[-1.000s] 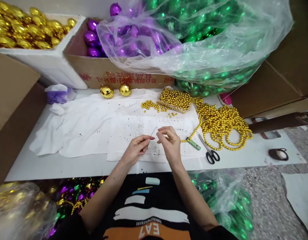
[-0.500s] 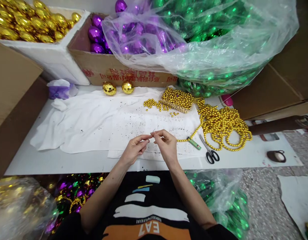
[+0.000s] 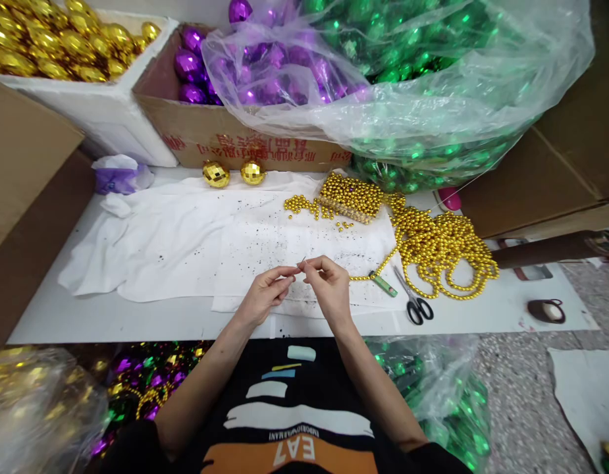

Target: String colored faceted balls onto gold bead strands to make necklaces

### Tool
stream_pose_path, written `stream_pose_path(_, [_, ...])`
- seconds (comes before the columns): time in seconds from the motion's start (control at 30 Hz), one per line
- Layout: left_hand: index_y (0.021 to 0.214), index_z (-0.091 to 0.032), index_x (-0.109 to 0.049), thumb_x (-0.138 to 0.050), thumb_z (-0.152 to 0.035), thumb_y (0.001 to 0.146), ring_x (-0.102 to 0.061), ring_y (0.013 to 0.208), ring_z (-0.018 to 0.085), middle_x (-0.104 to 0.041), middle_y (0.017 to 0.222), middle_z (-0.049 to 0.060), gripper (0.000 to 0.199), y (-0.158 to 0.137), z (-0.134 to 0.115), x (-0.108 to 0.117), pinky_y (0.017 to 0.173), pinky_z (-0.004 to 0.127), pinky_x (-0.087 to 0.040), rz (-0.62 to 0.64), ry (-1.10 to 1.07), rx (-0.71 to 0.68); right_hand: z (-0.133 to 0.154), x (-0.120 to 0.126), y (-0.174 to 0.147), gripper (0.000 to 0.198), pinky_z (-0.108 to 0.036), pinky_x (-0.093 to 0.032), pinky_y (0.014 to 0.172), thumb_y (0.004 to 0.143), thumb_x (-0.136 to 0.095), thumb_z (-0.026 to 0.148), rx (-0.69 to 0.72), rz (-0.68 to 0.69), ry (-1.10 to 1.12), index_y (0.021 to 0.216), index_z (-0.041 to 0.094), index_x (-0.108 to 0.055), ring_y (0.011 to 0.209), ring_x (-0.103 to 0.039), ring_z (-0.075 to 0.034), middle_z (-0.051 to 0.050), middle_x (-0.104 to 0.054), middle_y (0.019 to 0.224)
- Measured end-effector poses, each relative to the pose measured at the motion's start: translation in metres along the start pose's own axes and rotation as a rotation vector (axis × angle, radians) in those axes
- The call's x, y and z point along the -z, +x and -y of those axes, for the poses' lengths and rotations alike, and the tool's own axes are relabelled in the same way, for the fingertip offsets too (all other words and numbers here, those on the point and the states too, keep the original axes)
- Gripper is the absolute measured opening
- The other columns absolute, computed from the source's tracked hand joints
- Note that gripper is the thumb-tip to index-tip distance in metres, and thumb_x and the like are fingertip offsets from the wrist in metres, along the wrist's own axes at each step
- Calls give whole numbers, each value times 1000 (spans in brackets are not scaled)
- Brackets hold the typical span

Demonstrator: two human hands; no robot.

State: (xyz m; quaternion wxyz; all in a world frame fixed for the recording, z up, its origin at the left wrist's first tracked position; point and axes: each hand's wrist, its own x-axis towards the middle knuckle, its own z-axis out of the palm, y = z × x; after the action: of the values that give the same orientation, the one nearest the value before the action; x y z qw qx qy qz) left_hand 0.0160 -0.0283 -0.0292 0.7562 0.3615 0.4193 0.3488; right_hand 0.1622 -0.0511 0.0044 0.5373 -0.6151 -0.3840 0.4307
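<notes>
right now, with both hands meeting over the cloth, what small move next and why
Perhaps hold the left hand still and ease the right hand back slightly: they meet closely, seemingly hiding the lower end of the thin needle-like piece.

So the setup's a long white table (image 3: 482, 317) running across the room, with a sliver of plain pale wall (image 3: 195, 9) behind it. Floor's (image 3: 511, 378) that grey speckled stuff, with a whitish sheet (image 3: 583, 395) lying on it over to the right. Light's pretty bright, but I can't spot where it's coming from.
</notes>
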Motion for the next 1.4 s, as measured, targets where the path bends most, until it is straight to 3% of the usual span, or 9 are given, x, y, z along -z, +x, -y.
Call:
stream_pose_path(0.43, [103,-17,-75,-80,-41,72,-37,50,4,-59,71,0,40,0,3,1,42,17,-17,1,13,4,0,0,0,14,-29,-53,67,79,-59,27,-19,4,-9,70,20,-68,80,-66,-18,-2,-71,79])
stream_pose_path(0.83, [102,-18,-75,-79,-42,73,-36,50,5,-52,61,-2,38,0,6,4,43,18,-17,-3,45,5,-2,0,0,14,-28,-52,67,79,-59,26,-23,11,16,69,20,-67,80,-66,-17,-2,-70,77])
stream_pose_path(1.17, [101,-18,-75,-80,-40,72,-36,49,4,-59,68,0,38,1,6,4,42,18,-17,-4,15,0,-4,-1,-1,15,-28,-53,67,80,-59,26,-26,12,31,70,20,-68,80,-66,-18,-2,-71,78])
stream_pose_path(1.4, [100,-18,-75,-80,-40,73,-35,50,5,-52,62,-2,36,1,9,7,43,18,-16,-4,26,-9,-6,-1,1,14,-29,-52,67,80,-60,27,-34,15,28,70,19,-68,77,-66,-17,-2,-72,76])
